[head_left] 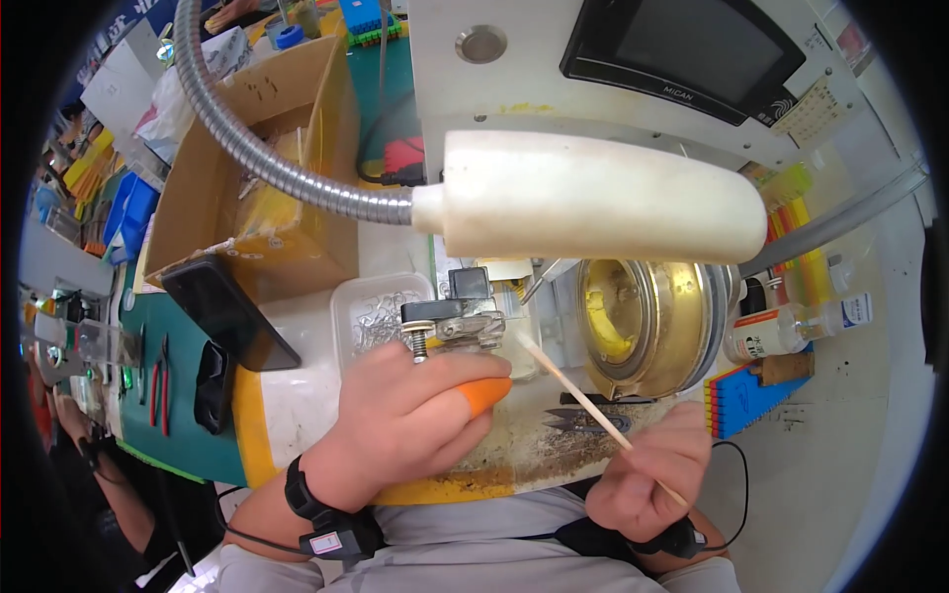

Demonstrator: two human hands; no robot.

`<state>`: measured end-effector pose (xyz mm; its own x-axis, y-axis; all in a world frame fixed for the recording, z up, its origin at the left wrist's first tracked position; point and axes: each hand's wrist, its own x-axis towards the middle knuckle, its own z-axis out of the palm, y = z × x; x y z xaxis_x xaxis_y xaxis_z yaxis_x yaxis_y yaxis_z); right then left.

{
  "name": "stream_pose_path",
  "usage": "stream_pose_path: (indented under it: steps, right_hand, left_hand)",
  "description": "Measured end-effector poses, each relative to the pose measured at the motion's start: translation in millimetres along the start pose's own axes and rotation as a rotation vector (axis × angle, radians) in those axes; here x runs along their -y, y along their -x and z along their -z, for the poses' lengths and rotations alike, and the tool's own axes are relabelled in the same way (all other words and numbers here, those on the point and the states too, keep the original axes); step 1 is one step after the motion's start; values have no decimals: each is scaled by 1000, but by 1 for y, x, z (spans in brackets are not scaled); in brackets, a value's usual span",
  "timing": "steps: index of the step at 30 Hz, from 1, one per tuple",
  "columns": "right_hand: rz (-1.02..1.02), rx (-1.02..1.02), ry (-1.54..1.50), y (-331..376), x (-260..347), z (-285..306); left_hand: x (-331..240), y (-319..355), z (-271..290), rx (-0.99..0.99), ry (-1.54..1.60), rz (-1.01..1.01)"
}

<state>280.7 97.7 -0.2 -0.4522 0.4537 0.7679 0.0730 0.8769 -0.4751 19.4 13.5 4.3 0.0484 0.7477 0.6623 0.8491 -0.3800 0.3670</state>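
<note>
My left hand (410, 410) is closed at a small metal fixture (470, 326) with a spring and a black block, its fingers curled against the near side. An orange finger cot (484, 395) covers one of its fingertips; what lies beneath the fingers is hidden. In my right hand (652, 469) a thin wooden stick (573, 390) is pinched, slanting up and left. Its far tip ends just right of the fixture, with a visible gap between them. Behind my left hand stands a white plastic tray (341, 326) with many small metal pieces in it.
A white lamp head (603, 198) on a bendy metal neck (247, 153) hangs over the work. Right of the fixture sits a round brass-coloured machine part (652, 326). Dark snips (588, 422) lie near the table edge. A phone (232, 311) leans against a cardboard box (306, 217).
</note>
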Motion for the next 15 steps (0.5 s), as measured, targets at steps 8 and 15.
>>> stream_pose_path:
  steps: [8,15]
  right_hand:
    - [185,-328,39,-16,8,-22]
    - [146,-196,80,-14,13,-13]
  left_hand:
    - [1,0,0,3,-9,9]
    - [0,1,-1,0,7,14]
